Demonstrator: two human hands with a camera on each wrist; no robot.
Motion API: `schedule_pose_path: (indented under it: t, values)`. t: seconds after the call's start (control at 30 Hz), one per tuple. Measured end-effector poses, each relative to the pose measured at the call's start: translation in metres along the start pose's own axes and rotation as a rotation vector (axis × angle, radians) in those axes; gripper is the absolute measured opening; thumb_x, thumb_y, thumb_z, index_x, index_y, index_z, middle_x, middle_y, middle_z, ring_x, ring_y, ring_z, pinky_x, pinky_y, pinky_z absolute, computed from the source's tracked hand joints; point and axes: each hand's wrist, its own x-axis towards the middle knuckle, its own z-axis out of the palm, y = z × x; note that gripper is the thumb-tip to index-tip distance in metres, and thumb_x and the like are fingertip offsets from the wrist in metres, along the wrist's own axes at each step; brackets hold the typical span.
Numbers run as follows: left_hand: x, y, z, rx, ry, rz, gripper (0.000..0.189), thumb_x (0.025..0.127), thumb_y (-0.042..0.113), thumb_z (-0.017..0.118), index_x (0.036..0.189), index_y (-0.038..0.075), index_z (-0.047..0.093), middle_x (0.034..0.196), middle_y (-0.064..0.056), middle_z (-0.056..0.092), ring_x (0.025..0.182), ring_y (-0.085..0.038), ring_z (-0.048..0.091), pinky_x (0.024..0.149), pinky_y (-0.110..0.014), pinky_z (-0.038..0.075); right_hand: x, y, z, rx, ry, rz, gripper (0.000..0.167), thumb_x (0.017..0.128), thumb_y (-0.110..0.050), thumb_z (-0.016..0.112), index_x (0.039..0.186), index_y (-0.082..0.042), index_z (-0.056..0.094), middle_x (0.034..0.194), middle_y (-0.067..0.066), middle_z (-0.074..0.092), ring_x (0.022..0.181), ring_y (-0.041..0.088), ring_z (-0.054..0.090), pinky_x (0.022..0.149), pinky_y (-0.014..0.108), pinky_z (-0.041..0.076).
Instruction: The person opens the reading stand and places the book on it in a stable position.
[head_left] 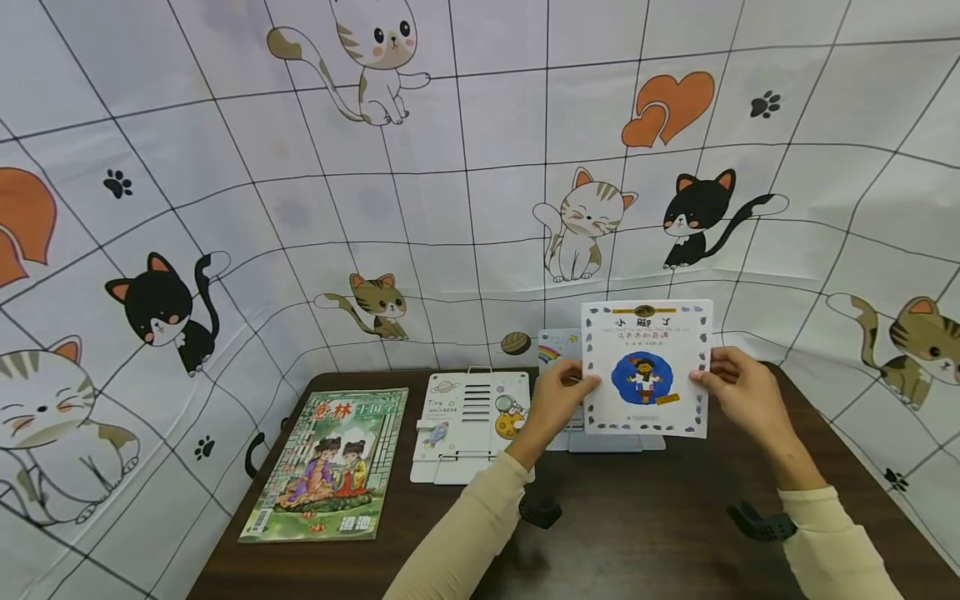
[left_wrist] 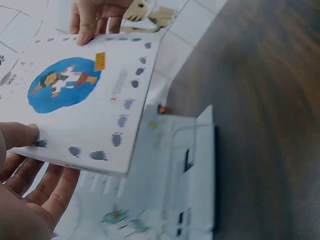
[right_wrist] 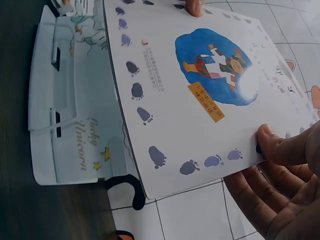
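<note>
A thin white picture book [head_left: 643, 417], with a blue oval picture and a footprint border, is held upright above the back right of the table. My left hand [head_left: 557, 404] pinches its left edge, thumb on the cover and fingers behind, as the left wrist view shows on the book [left_wrist: 95, 135]. On the opposite edge, my right hand [head_left: 746, 396] grips it likewise; the right wrist view shows the thumb [right_wrist: 280, 145] over the cover. Just behind the book stands a pale blue book stand [head_left: 611, 442] marked "Lucky Unicorn", partly hidden by it.
Left of the hands is a white "Tiny universe" book stand [head_left: 442, 454]. A green illustrated magazine [head_left: 330, 458] lies at the table's left. The dark wooden table [head_left: 637, 533] backs onto a cat-printed curtain [head_left: 495, 208]. A black hook-shaped piece [head_left: 253, 456] is at the left edge.
</note>
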Motion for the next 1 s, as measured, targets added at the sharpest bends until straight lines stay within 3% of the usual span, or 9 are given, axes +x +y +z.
schedule_pose_path:
  t: [0.2, 0.3, 0.37, 0.47, 0.53, 0.6, 0.7, 0.8, 1.0]
  values:
    - [0.008, 0.008, -0.02, 0.09, 0.04, 0.064, 0.025, 0.1, 0.022, 0.077, 0.122, 0.011, 0.075, 0.112, -0.007, 0.076, 0.098, -0.013, 0.073, 0.077, -0.023, 0.058, 0.008, -0.008, 0.007, 0.043, 0.01, -0.02, 0.032, 0.102, -0.013, 0.074, 0.124, 0.008, 0.065, 0.113, 0.031, 0.076, 0.08, -0.024, 0.052, 0.065, 0.009, 0.049]
    - [0.012, 0.011, -0.028, 0.111, 0.06, 0.082, 0.026, 0.099, 0.022, 0.078, 0.122, 0.011, 0.075, 0.113, -0.007, 0.076, 0.1, -0.014, 0.073, 0.077, -0.022, 0.058, 0.011, -0.011, 0.01, 0.065, 0.012, -0.041, 0.03, 0.101, -0.011, 0.075, 0.122, 0.008, 0.065, 0.113, 0.031, 0.076, 0.081, -0.019, 0.057, 0.065, 0.009, 0.051]
    - [0.013, 0.014, -0.032, 0.11, 0.065, 0.09, 0.025, 0.099, 0.021, 0.078, 0.122, 0.012, 0.075, 0.114, -0.008, 0.076, 0.101, -0.016, 0.072, 0.076, -0.022, 0.058, 0.014, -0.014, 0.012, 0.072, 0.011, -0.055, 0.029, 0.101, -0.011, 0.075, 0.121, 0.007, 0.066, 0.114, 0.03, 0.076, 0.084, -0.005, 0.07, 0.066, 0.009, 0.051]
    - [0.017, 0.017, -0.037, 0.101, 0.08, 0.114, 0.025, 0.099, 0.019, 0.078, 0.122, 0.01, 0.075, 0.115, -0.01, 0.075, 0.102, -0.021, 0.073, 0.076, -0.023, 0.057, 0.02, -0.02, 0.014, 0.076, 0.01, -0.072, 0.027, 0.101, -0.013, 0.075, 0.121, 0.004, 0.066, 0.114, 0.028, 0.077, 0.087, 0.001, 0.072, 0.068, 0.009, 0.051]
    - [0.019, 0.02, -0.041, 0.1, 0.091, 0.124, 0.025, 0.099, 0.019, 0.078, 0.123, 0.01, 0.074, 0.116, -0.011, 0.074, 0.104, -0.024, 0.072, 0.075, -0.024, 0.056, 0.025, -0.024, 0.014, 0.084, 0.003, -0.074, 0.029, 0.102, -0.013, 0.074, 0.124, 0.003, 0.065, 0.119, 0.029, 0.076, 0.095, 0.018, 0.079, 0.069, 0.008, 0.05]
    - [0.021, 0.023, -0.044, 0.103, 0.101, 0.129, 0.027, 0.099, 0.019, 0.078, 0.124, 0.01, 0.074, 0.118, -0.012, 0.073, 0.106, -0.025, 0.072, 0.075, -0.025, 0.056, 0.03, -0.027, 0.016, 0.11, -0.005, -0.077, 0.031, 0.102, -0.011, 0.072, 0.129, 0.003, 0.064, 0.123, 0.03, 0.074, 0.098, 0.024, 0.079, 0.072, 0.011, 0.055]
    - [0.024, 0.024, -0.048, 0.105, 0.111, 0.136, 0.03, 0.099, 0.018, 0.078, 0.126, 0.008, 0.073, 0.119, -0.013, 0.073, 0.108, -0.026, 0.072, 0.076, -0.027, 0.057, 0.035, -0.03, 0.02, 0.15, -0.014, -0.079, 0.033, 0.103, -0.006, 0.07, 0.134, 0.004, 0.062, 0.127, 0.034, 0.071, 0.112, 0.05, 0.072, 0.075, 0.018, 0.061]
    - [0.026, 0.022, -0.049, 0.105, 0.121, 0.131, 0.03, 0.098, 0.018, 0.079, 0.126, 0.007, 0.074, 0.118, -0.013, 0.074, 0.108, -0.027, 0.073, 0.078, -0.029, 0.059, 0.038, -0.028, 0.025, 0.169, -0.021, -0.086, 0.033, 0.103, -0.002, 0.068, 0.134, 0.005, 0.062, 0.124, 0.034, 0.071, 0.11, 0.049, 0.073, 0.076, 0.023, 0.064]
    - [0.027, 0.01, -0.05, 0.108, 0.12, 0.087, 0.031, 0.098, 0.018, 0.079, 0.127, 0.008, 0.073, 0.119, -0.011, 0.074, 0.11, -0.025, 0.073, 0.081, -0.031, 0.061, 0.043, -0.021, 0.033, 0.113, -0.008, -0.11, 0.029, 0.099, -0.001, 0.073, 0.127, 0.004, 0.067, 0.117, 0.031, 0.075, 0.1, 0.036, 0.074, 0.069, 0.012, 0.05]
